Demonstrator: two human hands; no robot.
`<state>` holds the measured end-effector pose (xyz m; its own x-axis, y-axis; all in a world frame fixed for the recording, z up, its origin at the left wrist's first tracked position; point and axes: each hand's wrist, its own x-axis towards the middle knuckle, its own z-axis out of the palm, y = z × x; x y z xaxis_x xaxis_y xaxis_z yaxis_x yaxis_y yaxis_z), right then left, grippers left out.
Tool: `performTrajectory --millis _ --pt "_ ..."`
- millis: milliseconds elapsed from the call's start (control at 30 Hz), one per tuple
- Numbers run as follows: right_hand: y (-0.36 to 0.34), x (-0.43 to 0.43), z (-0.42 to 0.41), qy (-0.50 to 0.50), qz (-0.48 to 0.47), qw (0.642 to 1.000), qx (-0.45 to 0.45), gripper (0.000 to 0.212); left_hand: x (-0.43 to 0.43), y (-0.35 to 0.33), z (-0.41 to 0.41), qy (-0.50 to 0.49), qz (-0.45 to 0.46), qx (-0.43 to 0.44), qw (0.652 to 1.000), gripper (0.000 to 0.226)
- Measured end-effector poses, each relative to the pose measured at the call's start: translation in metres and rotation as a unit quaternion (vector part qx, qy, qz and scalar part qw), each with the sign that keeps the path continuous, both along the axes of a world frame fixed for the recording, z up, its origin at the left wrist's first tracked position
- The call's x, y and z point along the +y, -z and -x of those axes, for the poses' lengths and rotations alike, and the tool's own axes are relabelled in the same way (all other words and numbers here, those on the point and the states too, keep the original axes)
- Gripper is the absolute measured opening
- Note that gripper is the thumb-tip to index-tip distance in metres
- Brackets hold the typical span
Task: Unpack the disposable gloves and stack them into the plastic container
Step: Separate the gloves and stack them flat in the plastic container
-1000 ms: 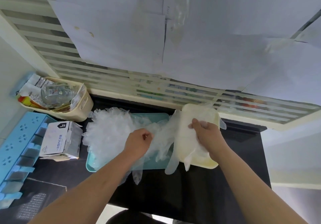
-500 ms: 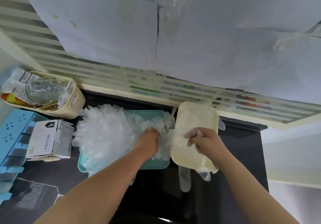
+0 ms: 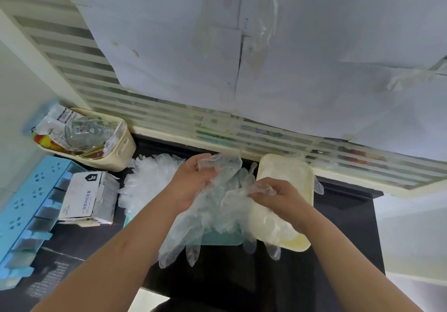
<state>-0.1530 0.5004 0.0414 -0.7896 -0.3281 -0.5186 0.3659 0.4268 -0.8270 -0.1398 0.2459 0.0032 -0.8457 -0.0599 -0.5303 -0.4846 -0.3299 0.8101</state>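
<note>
Several gloves [image 3: 271,224] fill cream container [image 3: 302,245] — more heap teal tray [image 3: 222,239].

We observe the left hand [image 3: 191,183] and right hand [image 3: 283,199] each pinching a clear glove [image 3: 193,229] above the teal tray [image 3: 222,239]. A loose glove pile [image 3: 147,185] lies at the tray's left end. The cream container [image 3: 285,169] sits touching the tray's right edge, on the black bench [image 3: 346,227].

Both hands [image 3: 193,181] [image 3: 278,198] have lifted a glove [image 3: 217,205] off the pile [image 3: 150,185].
</note>
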Motion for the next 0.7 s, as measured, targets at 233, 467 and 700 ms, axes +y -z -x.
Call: performTrajectory --millis 233,467,700 --pt "-0.033 -0.011 0.012 -0.024 0.1 0.995 0.0 0.048 0.0 -0.038 -0.016 0.104 -0.18 0.017 0.978 0.048" --pt "-0.048 0.006 0.0 0.049 0.16 0.985 0.045 0.015 0.027 -0.069 -0.015 0.022 -0.102 0.033 0.994 0.023" --pt "-0.059 0.033 -0.001 0.029 0.163 0.985 0.044 0.01 0.06 -0.062 -0.025 0.11 -0.163 -0.048 0.979 0.055"
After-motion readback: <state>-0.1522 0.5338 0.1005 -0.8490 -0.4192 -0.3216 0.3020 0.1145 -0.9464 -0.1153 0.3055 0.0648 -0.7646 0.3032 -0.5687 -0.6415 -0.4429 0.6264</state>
